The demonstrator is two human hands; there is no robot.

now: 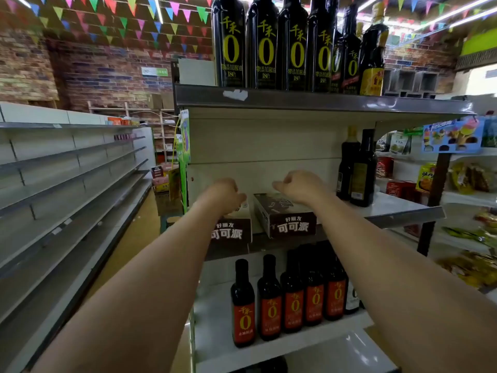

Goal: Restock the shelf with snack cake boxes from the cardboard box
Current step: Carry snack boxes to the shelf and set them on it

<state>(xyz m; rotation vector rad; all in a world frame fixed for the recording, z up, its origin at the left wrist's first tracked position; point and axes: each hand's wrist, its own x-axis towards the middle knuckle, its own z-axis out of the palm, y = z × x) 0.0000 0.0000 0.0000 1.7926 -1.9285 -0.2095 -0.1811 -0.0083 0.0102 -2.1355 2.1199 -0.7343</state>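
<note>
Two dark brown snack cake boxes with white lettering lie side by side on the middle shelf (398,208). The left box (231,231) sticks out a little past the shelf's front edge; the right box (285,214) lies slightly angled. My left hand (223,193) is bent down over the top of the left box, its fingers hidden behind the hand. My right hand (298,187) hovers over the rear of the right box, fingers loosely curled, thumb pointing left, nothing visibly held. The cardboard box is out of view.
Two dark bottles (357,168) stand on the same shelf to the right of the boxes. Tall soy sauce bottles (266,44) line the top shelf, red-labelled bottles (293,297) the shelf below. Bare grey shelving (67,184) runs along the left aisle; snack racks (468,179) stand on the right.
</note>
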